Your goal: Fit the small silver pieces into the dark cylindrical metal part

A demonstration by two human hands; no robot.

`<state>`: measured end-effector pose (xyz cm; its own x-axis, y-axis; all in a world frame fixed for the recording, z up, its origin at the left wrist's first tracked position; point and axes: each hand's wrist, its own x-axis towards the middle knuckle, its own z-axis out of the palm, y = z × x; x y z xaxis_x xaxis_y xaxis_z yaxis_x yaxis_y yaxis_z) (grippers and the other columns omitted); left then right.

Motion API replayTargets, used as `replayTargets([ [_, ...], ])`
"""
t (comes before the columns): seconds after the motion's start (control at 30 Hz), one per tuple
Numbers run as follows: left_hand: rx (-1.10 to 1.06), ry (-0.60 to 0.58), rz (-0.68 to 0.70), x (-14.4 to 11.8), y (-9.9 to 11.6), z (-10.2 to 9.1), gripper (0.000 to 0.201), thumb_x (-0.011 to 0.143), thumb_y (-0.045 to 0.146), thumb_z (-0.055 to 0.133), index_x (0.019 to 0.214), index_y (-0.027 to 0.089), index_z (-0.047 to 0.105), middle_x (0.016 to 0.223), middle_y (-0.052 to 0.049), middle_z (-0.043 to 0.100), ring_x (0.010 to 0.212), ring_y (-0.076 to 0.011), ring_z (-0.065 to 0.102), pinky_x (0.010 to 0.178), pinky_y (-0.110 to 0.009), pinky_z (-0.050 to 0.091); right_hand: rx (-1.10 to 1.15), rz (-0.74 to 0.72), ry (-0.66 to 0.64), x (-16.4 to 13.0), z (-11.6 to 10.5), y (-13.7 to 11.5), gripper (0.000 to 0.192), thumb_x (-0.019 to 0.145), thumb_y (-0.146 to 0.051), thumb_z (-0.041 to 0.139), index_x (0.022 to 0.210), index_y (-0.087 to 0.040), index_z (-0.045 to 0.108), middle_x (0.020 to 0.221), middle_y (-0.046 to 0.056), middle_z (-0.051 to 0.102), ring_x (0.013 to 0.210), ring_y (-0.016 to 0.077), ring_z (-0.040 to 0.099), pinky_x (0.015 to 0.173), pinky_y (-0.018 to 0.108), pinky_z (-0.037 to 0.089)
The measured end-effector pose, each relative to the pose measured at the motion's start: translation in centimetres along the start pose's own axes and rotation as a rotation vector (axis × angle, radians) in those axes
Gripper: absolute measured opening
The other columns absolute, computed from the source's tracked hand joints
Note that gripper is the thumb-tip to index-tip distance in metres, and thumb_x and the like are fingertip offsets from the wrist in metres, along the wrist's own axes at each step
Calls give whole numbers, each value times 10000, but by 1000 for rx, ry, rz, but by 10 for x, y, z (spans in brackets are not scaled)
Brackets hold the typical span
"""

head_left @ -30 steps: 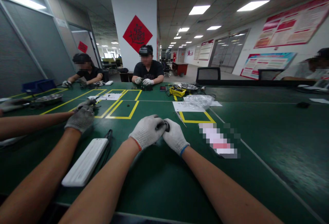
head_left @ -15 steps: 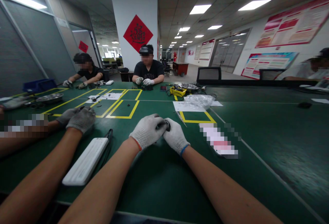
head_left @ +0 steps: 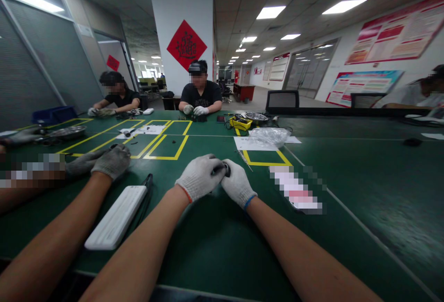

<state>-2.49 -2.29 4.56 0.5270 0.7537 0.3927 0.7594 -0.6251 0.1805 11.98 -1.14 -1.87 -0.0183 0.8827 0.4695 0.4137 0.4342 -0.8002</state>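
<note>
In the middle of the head view, my left hand (head_left: 201, 178) and my right hand (head_left: 238, 184), both in white knit gloves, meet above the green table (head_left: 222, 255). Between their fingertips is a small dark round part (head_left: 227, 169) with a ring-like end. My right hand's fingers are closed round it, and the left fingers pinch at its near side. Most of the part is hidden by the gloves, so its exact kind cannot be made out.
Left of my arms lies a white power strip (head_left: 116, 218) with a dark cable. A neighbour's gloved hand (head_left: 113, 161) works beside it. Tweezers (head_left: 244, 159), a clear plastic bag (head_left: 268, 137), a yellow tool holder (head_left: 240, 123) and a blurred-out phone-like object (head_left: 296, 191) lie ahead and right.
My hands stay almost in place, with the dark part turned slightly more into view. At left, the neighbour's far hand has drawn back from the nearer one.
</note>
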Motion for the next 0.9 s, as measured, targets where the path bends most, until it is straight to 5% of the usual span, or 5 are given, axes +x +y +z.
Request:
replayTargets([
  [0.9,-48,112,-34,0,-3,2,159,920,259,626,920,195,771,897,-53,699,791,-185,656,736,-310,518,-13,8,4,1,2,2,47,737,-231,573,755,-204,606,680,-16,627,692,161,548,638,269,397],
])
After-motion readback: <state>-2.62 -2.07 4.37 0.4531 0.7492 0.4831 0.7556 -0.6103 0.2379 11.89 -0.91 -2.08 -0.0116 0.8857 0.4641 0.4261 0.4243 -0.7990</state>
